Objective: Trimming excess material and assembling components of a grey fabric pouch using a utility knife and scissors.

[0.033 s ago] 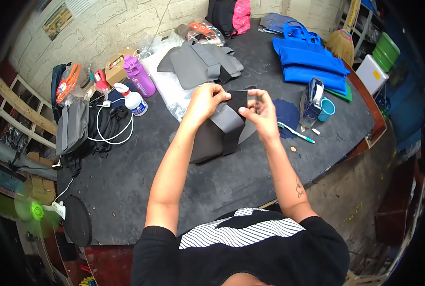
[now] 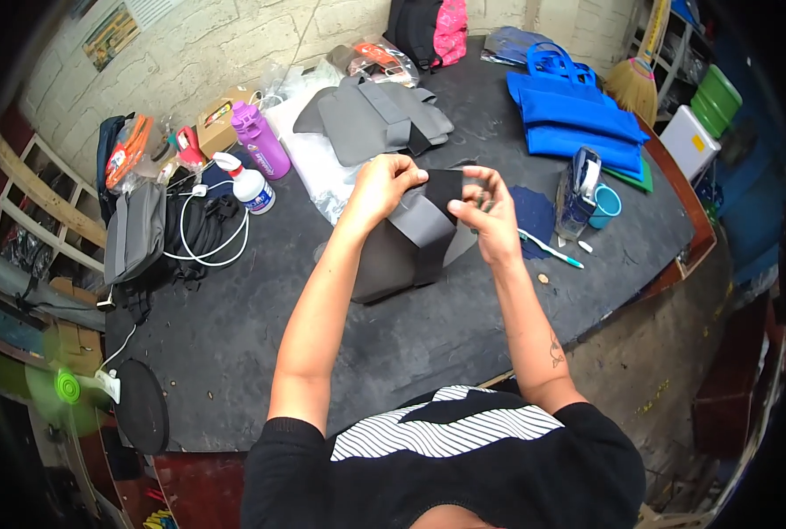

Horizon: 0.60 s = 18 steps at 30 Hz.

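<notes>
My left hand (image 2: 384,189) is closed, its thumb and index finger pinching the upper left edge of a wide black strap (image 2: 444,187). This strap belongs to a dark grey padded fabric piece (image 2: 382,264) lying on the table, with a lighter grey band (image 2: 424,220) across it. At the strap's right edge is my right hand (image 2: 488,216). Its thumb meets or nearly meets the strap, while the curled fingers stand apart from it, slightly blurred; I see nothing held in them. Beyond my hands lies a stack of similar grey padded pieces (image 2: 362,123) with straps.
Left on the black table (image 2: 260,353) stand a purple bottle (image 2: 260,141), a white spray bottle (image 2: 252,189), a white cable and a grey bag (image 2: 134,234). On the right are blue fabric bags (image 2: 578,123), a tape dispenser (image 2: 576,194), a light-blue cup (image 2: 605,205) and a toothbrush (image 2: 551,249).
My right hand has shifted very slightly to the right, its fingers a little more spread. My left hand keeps its pinch on the strap.
</notes>
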{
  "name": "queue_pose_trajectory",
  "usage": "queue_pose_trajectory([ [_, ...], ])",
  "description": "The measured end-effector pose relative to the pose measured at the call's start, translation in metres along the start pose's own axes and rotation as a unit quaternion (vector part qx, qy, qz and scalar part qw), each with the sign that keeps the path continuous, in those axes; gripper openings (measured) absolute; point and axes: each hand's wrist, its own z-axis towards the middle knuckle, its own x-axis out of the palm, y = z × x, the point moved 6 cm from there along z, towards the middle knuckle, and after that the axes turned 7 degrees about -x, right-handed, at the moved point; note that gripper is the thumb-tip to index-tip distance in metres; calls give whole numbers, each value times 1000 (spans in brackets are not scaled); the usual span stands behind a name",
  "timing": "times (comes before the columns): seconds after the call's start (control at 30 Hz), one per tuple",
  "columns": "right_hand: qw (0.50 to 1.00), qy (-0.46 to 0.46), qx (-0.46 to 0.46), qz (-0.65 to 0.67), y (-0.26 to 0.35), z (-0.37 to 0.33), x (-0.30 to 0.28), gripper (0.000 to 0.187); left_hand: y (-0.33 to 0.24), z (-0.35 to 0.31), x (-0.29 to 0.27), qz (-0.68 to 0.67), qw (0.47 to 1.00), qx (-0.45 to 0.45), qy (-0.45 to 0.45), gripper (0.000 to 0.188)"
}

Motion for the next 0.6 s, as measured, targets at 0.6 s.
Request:
queue_pose_trajectory([
  [0.6,952,304,-15,36,18,-11,22,29,-11,-11,11,-142,983,33,110,21],
])
